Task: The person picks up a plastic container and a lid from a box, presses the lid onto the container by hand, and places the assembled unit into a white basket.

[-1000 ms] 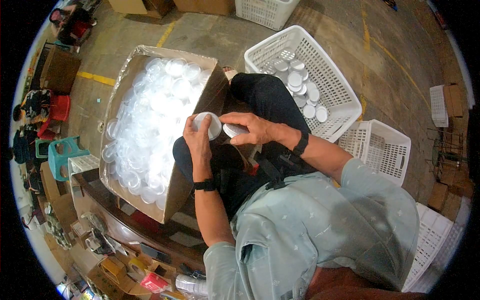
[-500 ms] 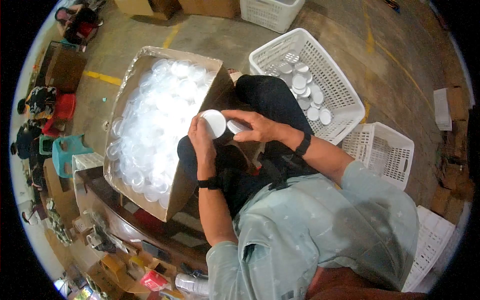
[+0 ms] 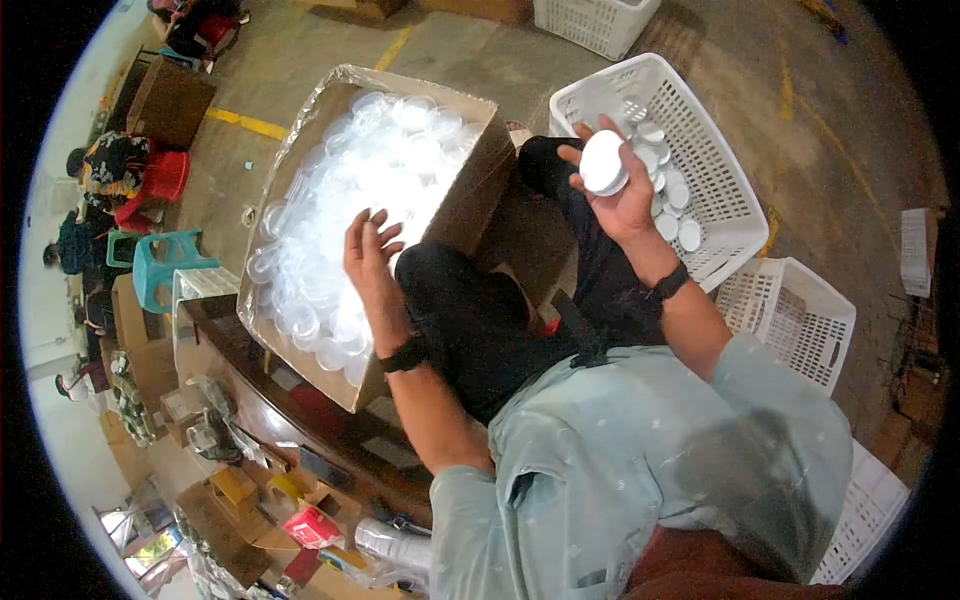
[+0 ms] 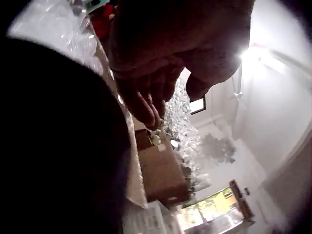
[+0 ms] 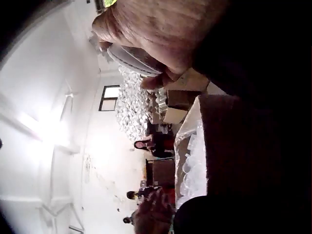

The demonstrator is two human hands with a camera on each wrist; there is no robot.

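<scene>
In the head view my right hand [image 3: 632,208] is raised, palm up, in front of the white basket [image 3: 715,215]. It holds a small stack of round white lids [image 3: 604,163] between thumb and fingers. The right wrist view shows the lids' edges [image 5: 134,59] within the curled fingers. My left hand [image 3: 375,268] hangs over the near side of a large cardboard carton [image 3: 465,165], its fingers loosely bent and nothing in them. Clear plastic round pieces [image 3: 350,200] fill that carton. More white lids [image 3: 676,193] lie in the basket, partly hidden behind the right hand.
A second white basket [image 3: 790,320] stands to the right, and another crate [image 3: 595,25] is at the top. Left of the carton are a teal stool [image 3: 170,265] and seated people. A dark table [image 3: 230,350] with boxes and tape lies at lower left.
The hands have parted. My right hand has moved up and right with the lids, turning palm up. The left has let go of its lid and moved toward the carton. The head view has shifted.
</scene>
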